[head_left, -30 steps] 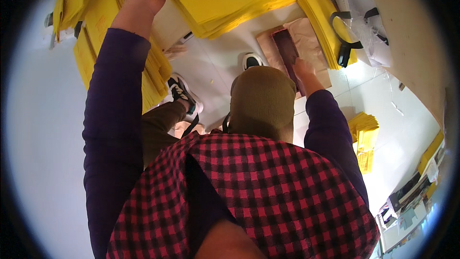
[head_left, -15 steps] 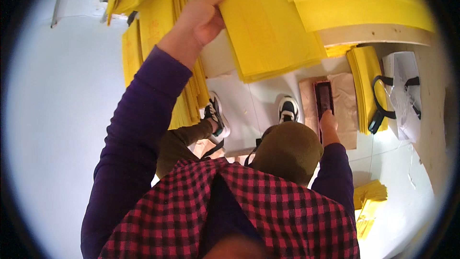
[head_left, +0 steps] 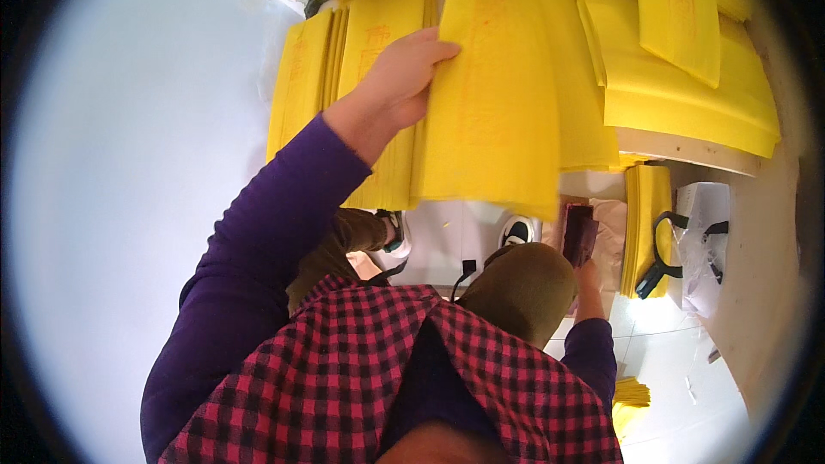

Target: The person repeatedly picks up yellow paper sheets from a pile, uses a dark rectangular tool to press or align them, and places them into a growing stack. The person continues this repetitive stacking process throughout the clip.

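Observation:
My left hand [head_left: 400, 77] is closed on the left edge of a yellow paper sheet [head_left: 498, 94] with faint red printing, its thumb on top. The sheet is bent, and its lower edge is blurred. Under it and to its right lies more yellow paper [head_left: 574, 77]. Down at the right, my right hand [head_left: 589, 279] is closed round the near end of a dark reddish rectangular block [head_left: 584, 243]. That block is tilted over a narrow dark tray [head_left: 574, 213] resting on brown paper [head_left: 610, 228]. The fingers of this hand are partly hidden.
Stacks of printed yellow paper [head_left: 301, 77] stand at the left, with others [head_left: 687, 103] on a wooden board [head_left: 679, 150] at the right. Beyond the tray are a yellow bundle [head_left: 646, 223], a black strap [head_left: 657, 266] and a white box [head_left: 700, 206]. My knee [head_left: 524, 292] is near my right hand.
The view has shifted, so things sit lower in it. My left hand has lifted the yellow sheet's edge, bending it. The dark block has risen and tilted from the tray in my right hand.

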### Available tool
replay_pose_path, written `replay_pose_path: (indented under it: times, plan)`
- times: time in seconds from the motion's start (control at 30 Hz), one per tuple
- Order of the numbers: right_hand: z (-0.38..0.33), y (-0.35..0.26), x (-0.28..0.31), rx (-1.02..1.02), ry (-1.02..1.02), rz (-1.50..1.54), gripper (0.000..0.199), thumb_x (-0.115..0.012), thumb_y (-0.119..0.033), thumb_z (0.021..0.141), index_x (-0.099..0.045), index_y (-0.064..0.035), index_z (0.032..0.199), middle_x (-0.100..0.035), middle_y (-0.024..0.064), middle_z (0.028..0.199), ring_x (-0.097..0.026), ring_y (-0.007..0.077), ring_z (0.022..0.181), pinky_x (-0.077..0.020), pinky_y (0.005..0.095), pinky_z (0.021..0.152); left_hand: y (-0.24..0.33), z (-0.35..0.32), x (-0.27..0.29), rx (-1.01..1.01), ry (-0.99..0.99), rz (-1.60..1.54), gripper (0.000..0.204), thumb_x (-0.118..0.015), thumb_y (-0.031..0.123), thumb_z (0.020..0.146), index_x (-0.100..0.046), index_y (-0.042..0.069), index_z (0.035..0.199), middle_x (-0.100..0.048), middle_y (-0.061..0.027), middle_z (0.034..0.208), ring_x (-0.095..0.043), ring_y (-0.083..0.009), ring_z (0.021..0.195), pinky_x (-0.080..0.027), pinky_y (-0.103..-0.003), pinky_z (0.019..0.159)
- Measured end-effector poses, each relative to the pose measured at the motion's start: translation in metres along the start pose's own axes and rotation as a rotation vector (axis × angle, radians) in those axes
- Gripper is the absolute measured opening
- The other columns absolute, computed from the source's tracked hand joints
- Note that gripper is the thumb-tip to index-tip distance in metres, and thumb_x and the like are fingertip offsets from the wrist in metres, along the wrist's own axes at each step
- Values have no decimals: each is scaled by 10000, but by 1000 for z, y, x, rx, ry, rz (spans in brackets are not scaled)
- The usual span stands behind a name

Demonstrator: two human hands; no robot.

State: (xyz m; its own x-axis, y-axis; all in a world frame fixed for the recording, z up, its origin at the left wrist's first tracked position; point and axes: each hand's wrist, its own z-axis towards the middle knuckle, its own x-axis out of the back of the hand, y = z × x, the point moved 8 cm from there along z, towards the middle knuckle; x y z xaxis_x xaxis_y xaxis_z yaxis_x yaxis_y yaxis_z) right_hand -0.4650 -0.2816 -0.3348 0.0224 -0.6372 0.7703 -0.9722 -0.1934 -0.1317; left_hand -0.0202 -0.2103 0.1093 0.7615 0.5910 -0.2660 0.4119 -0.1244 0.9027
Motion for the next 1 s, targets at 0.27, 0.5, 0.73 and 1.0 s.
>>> replay_pose_path:
  times: [0.27,0.5,0.73,1.0]
  plan:
    - [-24,9,24,92,115,-5,315,-597,-245,785,-567,15,960,-626,249,908,-606,403,898,-493,462,776,10,-55,86,18,-46,-95,327,-445,60,897,-461,-10,1216,-583,-120,1123,-609,-199,951,-509,-325,836]
    - [-44,15,42,-81,-21,69,333,-590,-260,790,-581,10,985,-621,241,978,-602,384,928,-481,438,813,-8,-52,163,16,143,-124,392,-459,57,890,-400,-5,1272,-571,-132,1136,-606,-229,955,-512,-350,833]
    - [-57,-7,60,58,52,-39,329,-602,-251,773,-587,10,974,-624,234,964,-597,392,930,-472,455,812,-17,-53,181,25,246,-100,437,-497,72,881,-361,-24,1286,-557,-146,1139,-603,-229,959,-519,-350,823]
    - [-48,-15,54,69,93,19,348,-608,-281,766,-584,17,945,-623,246,931,-602,397,902,-475,461,798,-19,-36,185,12,309,6,399,-488,76,883,-391,-24,1256,-579,-137,1083,-615,-213,898,-525,-339,780]
